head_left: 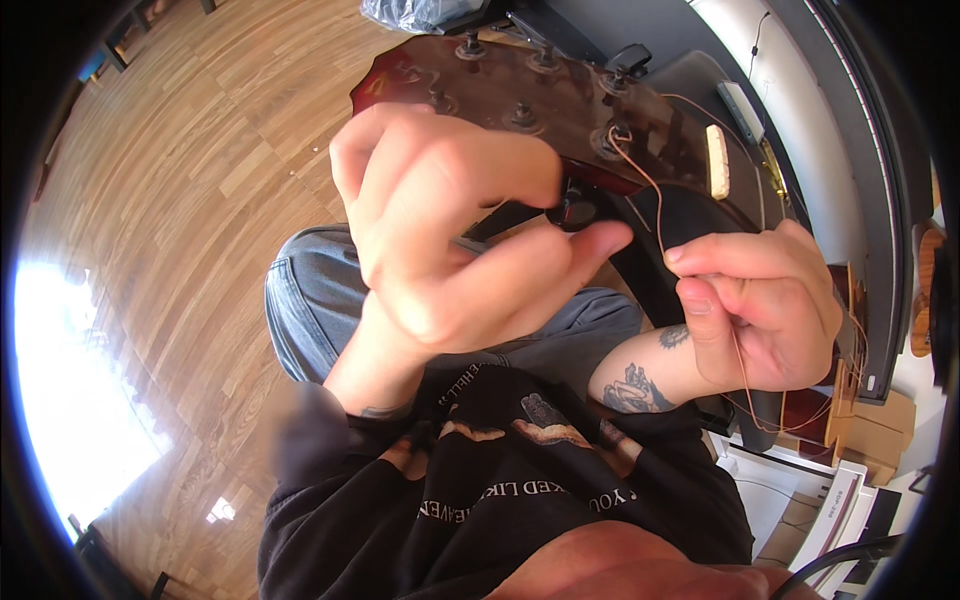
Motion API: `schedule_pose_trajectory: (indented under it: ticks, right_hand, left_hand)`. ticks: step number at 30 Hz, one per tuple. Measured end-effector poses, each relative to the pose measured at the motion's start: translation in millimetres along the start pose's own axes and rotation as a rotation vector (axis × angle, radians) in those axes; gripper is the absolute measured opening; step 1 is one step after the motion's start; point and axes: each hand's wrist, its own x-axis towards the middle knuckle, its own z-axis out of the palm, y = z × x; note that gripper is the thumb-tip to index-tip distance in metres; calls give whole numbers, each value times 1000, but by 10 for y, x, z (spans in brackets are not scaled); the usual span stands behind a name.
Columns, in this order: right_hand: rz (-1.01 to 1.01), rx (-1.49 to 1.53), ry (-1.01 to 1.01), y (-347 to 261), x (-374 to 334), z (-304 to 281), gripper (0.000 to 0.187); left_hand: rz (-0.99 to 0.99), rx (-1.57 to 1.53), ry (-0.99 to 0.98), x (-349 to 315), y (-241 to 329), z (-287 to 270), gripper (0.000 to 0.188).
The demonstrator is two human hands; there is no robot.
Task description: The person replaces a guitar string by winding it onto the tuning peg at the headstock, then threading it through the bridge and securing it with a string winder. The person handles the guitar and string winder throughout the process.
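A glossy dark red-brown guitar headstock (pixel 570 100) with several metal tuning posts lies ahead of me. A copper-coloured guitar string (pixel 657 195) runs from the near right tuning post (pixel 610 142) to my right hand (pixel 770 300). Thumb and forefinger there pinch the string, and its length continues below the palm. Beside the headstock's near edge is my left hand (pixel 440 230), slightly blurred, with forefinger bent and thumb apart. Nothing shows between them; a dark tuning peg (pixel 578 208) is close to the fingertip. A pale nut (pixel 717 162) sits at the headstock's right end.
A long dark instrument with keys (pixel 850 120) stands along the right side. Below it are a cardboard box (pixel 875 435) and a white boxy device (pixel 835 515). A clear plastic bag (pixel 415 12) lies at the far edge. Wooden flooring (pixel 180 190) spreads out left.
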Motion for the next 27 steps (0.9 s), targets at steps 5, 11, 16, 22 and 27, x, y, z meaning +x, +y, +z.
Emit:
schedule_pose_trajectory:
  ticks: [5,11,16,22,27]
  right_hand:
    - [-17,1,-42,17,20,-25,23]
    - [-38,18,-131,12,35,-123,23]
    - [-53,71,-180,-3,69,-111,23]
    - [-89,130,-117,-15,70,51,26]
    - [-108,160,-126,-38,127,64,25]
  left_hand:
    - [128,-81,-57,3,-132,-51,20]
    - [157,-47,-103,1,-139,-71,14]
    - [157,-41,-76,-35,-159,-85,14]
    - [197,-29,-2,-56,-218,-17,24]
    - [154,32,118,-67,-158,97,31]
